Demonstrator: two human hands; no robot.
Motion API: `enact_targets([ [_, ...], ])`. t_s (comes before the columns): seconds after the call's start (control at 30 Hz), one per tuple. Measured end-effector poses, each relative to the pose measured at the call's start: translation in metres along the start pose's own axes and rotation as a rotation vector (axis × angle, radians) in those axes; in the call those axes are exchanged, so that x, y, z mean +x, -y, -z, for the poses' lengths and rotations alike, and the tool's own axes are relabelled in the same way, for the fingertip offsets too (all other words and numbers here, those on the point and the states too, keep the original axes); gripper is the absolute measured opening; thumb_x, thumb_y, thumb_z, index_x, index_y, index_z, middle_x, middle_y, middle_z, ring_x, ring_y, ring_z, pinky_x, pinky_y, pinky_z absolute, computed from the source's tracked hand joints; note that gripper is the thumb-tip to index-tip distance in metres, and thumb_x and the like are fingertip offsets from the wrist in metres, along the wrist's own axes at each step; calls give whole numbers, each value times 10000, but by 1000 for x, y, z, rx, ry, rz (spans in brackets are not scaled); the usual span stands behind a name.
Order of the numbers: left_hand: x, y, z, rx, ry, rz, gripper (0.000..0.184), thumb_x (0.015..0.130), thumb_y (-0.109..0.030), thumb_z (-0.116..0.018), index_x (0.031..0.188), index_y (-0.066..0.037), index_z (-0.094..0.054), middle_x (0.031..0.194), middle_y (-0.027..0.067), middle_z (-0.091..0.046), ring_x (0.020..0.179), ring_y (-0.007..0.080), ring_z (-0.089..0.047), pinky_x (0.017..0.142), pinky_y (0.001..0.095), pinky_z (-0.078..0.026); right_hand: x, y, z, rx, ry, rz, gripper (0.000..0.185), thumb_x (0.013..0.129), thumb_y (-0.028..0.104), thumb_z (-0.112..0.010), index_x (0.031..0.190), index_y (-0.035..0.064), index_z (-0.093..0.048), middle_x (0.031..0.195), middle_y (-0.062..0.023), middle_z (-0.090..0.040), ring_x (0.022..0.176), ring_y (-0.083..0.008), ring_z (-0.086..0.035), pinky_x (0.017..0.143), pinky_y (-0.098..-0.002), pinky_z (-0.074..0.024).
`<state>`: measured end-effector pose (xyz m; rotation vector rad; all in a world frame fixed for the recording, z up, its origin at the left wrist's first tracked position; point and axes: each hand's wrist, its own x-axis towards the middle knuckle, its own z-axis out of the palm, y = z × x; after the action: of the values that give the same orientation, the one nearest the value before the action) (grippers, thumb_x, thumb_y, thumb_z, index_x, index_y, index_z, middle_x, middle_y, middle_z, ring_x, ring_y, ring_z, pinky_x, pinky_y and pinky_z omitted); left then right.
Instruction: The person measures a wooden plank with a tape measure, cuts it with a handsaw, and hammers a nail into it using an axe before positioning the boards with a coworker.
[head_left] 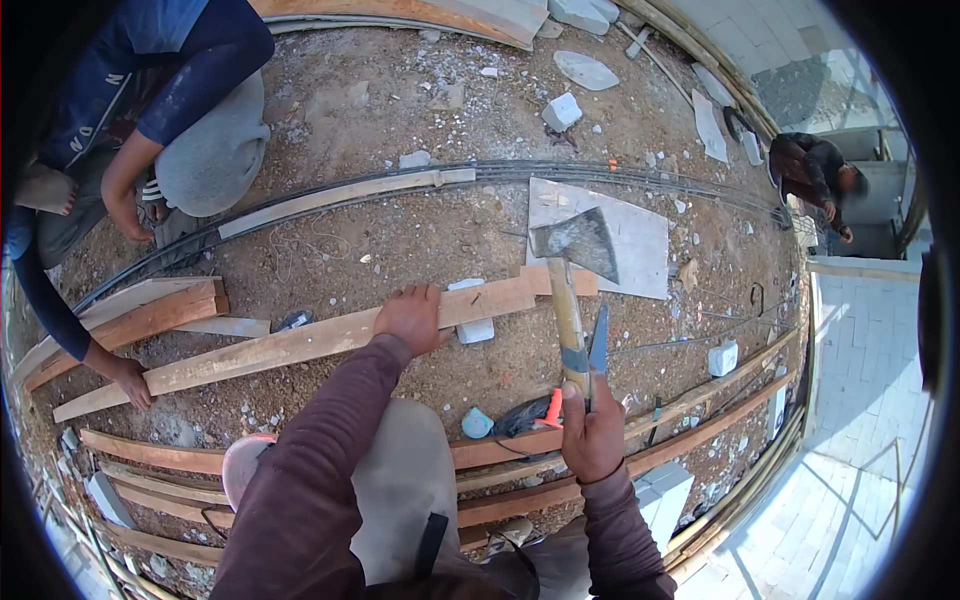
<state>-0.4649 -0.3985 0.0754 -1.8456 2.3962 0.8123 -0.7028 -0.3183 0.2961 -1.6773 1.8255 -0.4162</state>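
Observation:
My left hand (408, 318) is closed over a long wooden board (270, 345) that lies slanted across the ground, its fingers wrapped round the far edge. My right hand (594, 430) grips the wooden handle of an axe (565, 310), whose broad grey head points away from me over a pale flat sheet (645, 240). Just right of the handle stands a blue blade (599, 340), partly hidden at the hand. The board's right end overlaps a shorter wood piece (580, 280) near the axe. A co-worker's hand (130, 382) touches the board's left end.
A co-worker in a grey cap (212, 145) crouches at the left; another person (815, 180) bends at the far right. Long metal rods (500, 170) curve across the ground. Several planks (540, 495) lie near my knees. A blue tape roll (477, 423) and white blocks (562, 112) are about.

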Motion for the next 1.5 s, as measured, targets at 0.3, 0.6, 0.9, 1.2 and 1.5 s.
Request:
enact_targets([
  [0.3,-2,-1,6,-6,24,5,686,764,-477,-772,1208,-12,-534,1190,166,-605,1151,330,-598,988,450,-478,6,-55,-57,-412,254,11,337,997,315,-588,1049,-13,-533,752,-226,-635,694,-457,-633,616,-447,-512],
  [0.6,-1,1,-1,-9,-20,1,661,752,-458,-779,1184,-17,-540,1168,161,-606,1135,327,-603,976,433,-488,22,65,25,547,-461,380,437,1048,429,-490,1112,-2,-518,715,-50,-538,546,-95,-467,497,-236,-397],
  [0.9,-1,0,3,-8,-7,-5,664,748,-452,-779,1192,-19,-541,1167,154,-603,1134,319,-599,958,444,-498,6,-17,-15,-247,62,28,298,1008,318,-582,1001,23,-545,692,-221,-615,676,-469,-613,601,-475,-496],
  [1.2,-1,2,-1,-12,-16,0,644,758,-438,-770,1196,-24,-544,1165,155,-607,1131,319,-605,965,454,-489,15,-18,-40,200,-145,298,328,969,341,-641,1049,38,-541,699,-185,-615,623,-344,-618,561,-417,-518],
  [1.5,1,1,1,-1,27,0,661,775,-470,-760,1202,-17,-537,1184,159,-604,1143,321,-603,968,457,-486,19,58,43,248,-288,85,284,1026,286,-572,1047,4,-538,686,-72,-570,591,-158,-585,487,-280,-484],
])
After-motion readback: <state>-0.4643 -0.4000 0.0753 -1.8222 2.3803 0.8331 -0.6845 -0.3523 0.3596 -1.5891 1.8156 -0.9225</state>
